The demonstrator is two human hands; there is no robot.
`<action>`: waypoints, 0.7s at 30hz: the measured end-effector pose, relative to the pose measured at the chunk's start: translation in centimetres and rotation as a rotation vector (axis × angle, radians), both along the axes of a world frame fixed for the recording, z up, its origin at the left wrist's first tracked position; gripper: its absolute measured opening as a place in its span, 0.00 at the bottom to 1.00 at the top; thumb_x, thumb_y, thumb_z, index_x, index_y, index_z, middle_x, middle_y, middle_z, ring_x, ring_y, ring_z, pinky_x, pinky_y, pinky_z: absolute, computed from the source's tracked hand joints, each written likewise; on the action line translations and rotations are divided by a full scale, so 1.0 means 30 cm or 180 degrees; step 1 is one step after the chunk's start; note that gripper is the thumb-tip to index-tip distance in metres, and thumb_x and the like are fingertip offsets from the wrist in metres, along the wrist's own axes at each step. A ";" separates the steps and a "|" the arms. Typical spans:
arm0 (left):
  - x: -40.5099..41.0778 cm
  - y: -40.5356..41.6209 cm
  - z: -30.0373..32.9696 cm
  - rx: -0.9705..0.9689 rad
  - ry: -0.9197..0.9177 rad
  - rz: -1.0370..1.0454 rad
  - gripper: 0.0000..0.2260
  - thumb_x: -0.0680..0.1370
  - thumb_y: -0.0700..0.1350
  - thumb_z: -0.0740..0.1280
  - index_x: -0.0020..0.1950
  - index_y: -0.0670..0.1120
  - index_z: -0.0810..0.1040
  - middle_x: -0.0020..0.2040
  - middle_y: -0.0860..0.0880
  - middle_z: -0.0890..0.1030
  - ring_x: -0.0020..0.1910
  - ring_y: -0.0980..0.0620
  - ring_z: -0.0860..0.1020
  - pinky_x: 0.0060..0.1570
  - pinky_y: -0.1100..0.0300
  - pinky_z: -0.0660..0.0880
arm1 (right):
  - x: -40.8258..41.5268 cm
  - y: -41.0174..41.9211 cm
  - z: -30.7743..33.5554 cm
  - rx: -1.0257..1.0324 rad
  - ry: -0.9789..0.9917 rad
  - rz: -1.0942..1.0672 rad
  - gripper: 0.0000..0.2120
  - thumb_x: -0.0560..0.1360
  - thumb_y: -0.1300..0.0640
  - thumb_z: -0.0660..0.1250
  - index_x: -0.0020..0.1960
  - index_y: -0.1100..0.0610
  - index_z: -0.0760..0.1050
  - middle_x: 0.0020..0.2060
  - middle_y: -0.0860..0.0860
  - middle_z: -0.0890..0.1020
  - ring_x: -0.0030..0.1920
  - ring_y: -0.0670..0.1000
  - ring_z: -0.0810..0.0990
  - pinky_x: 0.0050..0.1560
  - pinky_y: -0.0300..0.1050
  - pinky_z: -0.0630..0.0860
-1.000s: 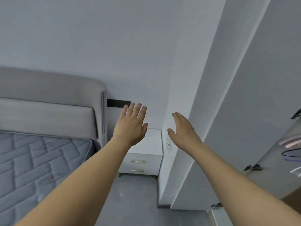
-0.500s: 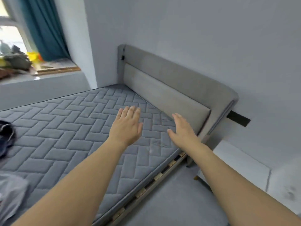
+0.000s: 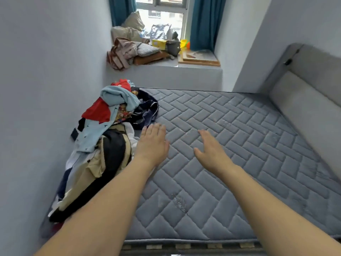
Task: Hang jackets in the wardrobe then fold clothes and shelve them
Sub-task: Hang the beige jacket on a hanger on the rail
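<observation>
the view has turned since the earlier frames: one second ago it showed the wall, a white nightstand and the wardrobe door, half a second ago the headboard side of the bed, and now it looks along the mattress (image 3: pixel 230 145) toward the window (image 3: pixel 162 13). the nightstand and the wardrobe are gone from the picture. the headboard (image 3: pixel 304 93) now stands at the right edge.

both arms are stretched forward over the mattress, in the same pose as before. the left hand (image 3: pixel 152 143) has its fingers straight and close together, palm down, and holds nothing. its fingertips are just beside the dark blue garment (image 3: pixel 147 111) at the edge of the pile; i cannot tell if they touch it. the right hand (image 3: pixel 212 150) is also empty, the fingers straight and relaxed, the thumb spread a little to the side, above the bare quilted surface.

the pile of clothes (image 3: pixel 103 145) lies on the left side of the mattress, against the wall (image 3: pixel 46 71). on top there is a light blue piece (image 3: pixel 118 97) and a red piece (image 3: pixel 99 111); lower down a beige and black jacket (image 3: pixel 103 163). half a second ago only a small part of this pile showed at the left edge.

on the window ledge (image 3: pixel 166 71) behind the bed lie cushions, bags and some boards, between teal curtains (image 3: pixel 202 23).
</observation>
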State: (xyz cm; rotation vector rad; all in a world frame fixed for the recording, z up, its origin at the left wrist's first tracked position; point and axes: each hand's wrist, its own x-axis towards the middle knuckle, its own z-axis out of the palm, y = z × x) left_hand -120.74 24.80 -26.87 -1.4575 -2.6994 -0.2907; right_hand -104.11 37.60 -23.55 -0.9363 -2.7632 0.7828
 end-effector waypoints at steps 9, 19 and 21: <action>-0.485 -0.430 -0.189 -0.0610 -0.0181 0.1150 0.25 0.81 0.50 0.56 0.76 0.43 0.60 0.74 0.43 0.65 0.73 0.43 0.63 0.73 0.46 0.58 | -0.631 -0.193 -0.246 -0.0613 0.0022 0.0847 0.27 0.78 0.56 0.63 0.76 0.55 0.61 0.74 0.53 0.66 0.73 0.51 0.64 0.66 0.39 0.60; -1.055 -0.592 -0.616 -0.0454 -0.2381 0.1615 0.23 0.81 0.48 0.59 0.77 0.46 0.64 0.76 0.46 0.66 0.73 0.46 0.66 0.68 0.54 0.65 | -1.151 -0.320 -0.646 -0.1832 -0.0312 0.0051 0.17 0.75 0.59 0.63 0.64 0.54 0.72 0.52 0.44 0.78 0.49 0.37 0.76 0.33 0.27 0.70; -1.110 -0.554 -0.712 -0.0369 -0.2786 0.1573 0.27 0.80 0.52 0.61 0.78 0.48 0.62 0.77 0.49 0.65 0.73 0.48 0.66 0.67 0.54 0.65 | -1.227 -0.314 -0.737 -0.2150 -0.0432 -0.0144 0.20 0.77 0.57 0.62 0.68 0.48 0.68 0.47 0.36 0.75 0.46 0.42 0.77 0.41 0.31 0.70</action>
